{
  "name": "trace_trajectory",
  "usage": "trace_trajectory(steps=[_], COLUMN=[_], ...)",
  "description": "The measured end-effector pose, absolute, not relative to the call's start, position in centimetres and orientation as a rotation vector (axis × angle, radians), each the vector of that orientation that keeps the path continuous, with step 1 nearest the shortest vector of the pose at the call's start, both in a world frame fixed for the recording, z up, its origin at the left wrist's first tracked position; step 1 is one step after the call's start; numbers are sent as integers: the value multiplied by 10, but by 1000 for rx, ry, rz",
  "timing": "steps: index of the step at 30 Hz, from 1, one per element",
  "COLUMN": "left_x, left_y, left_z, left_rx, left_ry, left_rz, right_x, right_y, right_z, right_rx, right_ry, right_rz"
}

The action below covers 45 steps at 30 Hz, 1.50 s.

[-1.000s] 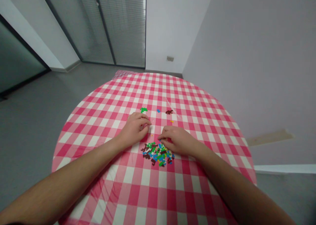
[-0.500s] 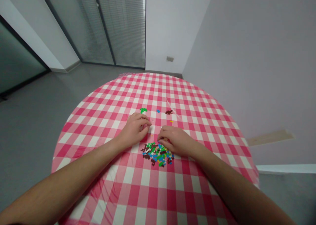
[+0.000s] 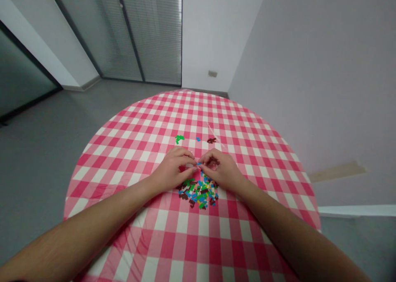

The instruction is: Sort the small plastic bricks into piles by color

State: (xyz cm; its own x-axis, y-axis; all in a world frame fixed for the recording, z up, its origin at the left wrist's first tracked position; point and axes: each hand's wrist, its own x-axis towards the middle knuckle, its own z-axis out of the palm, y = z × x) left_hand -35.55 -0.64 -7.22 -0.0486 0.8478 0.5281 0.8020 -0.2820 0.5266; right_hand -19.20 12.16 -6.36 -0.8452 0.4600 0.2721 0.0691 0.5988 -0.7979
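Note:
A small blue toy brick shows between the fingertips of both hands, just above the far side of a mixed pile of toy bricks. My right hand pinches it with thumb and forefinger. From the other side my left hand reaches in, its thumb and forefinger closed at the brick's left end. The pile below holds green, blue, brown, yellow and white pieces, its far edge partly covered by my hands.
Beyond my hands lie a green cluster, a few blue pieces and a brown cluster. All rest on a round table with a red-and-white checked cloth. A wall stands to the right, glass panels ahead.
My right hand has come up from the pile with a blue brick. My left hand has shifted right and nearer to me, so the fingertips of both hands now meet at the brick.

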Motion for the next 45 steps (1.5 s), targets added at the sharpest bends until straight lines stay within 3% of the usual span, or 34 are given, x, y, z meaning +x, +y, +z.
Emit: trace_trajectory(steps=[21, 35, 45], left_x=[-356, -391, -407], left_y=[-6, -5, 6], left_z=[-74, -62, -67], left_rx=[2062, 1975, 1870], left_ry=[1878, 2128, 2218], left_rz=[1300, 1271, 1188], right_x=[-192, -183, -184], right_y=[120, 147, 142], right_z=[-63, -50, -50], right_rx=[-337, -156, -158], right_ry=[-2453, -2962, -3025], right_rz=[1123, 733, 661])
